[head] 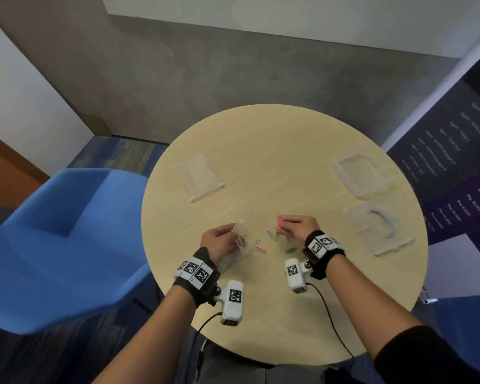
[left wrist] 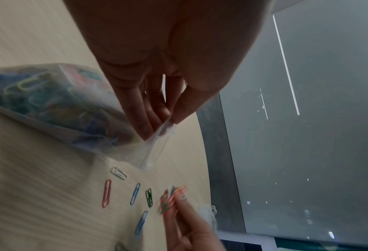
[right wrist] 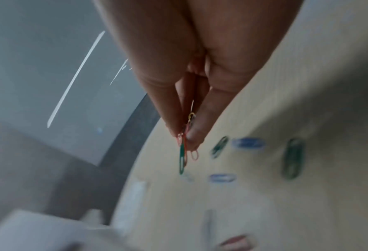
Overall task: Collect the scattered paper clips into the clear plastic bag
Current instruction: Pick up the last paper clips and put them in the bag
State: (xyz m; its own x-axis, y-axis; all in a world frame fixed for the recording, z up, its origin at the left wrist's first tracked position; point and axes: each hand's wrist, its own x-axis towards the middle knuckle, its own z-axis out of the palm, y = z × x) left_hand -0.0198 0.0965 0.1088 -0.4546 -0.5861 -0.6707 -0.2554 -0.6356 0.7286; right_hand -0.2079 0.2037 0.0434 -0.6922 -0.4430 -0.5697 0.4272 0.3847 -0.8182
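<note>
My left hand (head: 224, 237) (left wrist: 157, 117) pinches the mouth of a clear plastic bag (head: 243, 239) (left wrist: 56, 105) that lies on the round table and holds several coloured clips. My right hand (head: 294, 227) (right wrist: 185, 135) pinches a small bunch of paper clips (head: 280, 223) (right wrist: 184, 152) (left wrist: 170, 200), pink, green and orange, a little above the table to the right of the bag. Loose clips lie between the hands: a white one (head: 258, 217) (left wrist: 118, 172), a red one (head: 261, 250) (left wrist: 106, 193), a blue one (head: 271, 235) (left wrist: 135, 193) and a green one (head: 291, 250) (left wrist: 149, 197).
An empty clear bag (head: 201, 176) lies at the table's back left. A clear plastic lid (head: 359, 174) and a clear box (head: 380, 227) sit at the right edge. A blue chair (head: 61, 239) stands left of the beige table (head: 275, 151).
</note>
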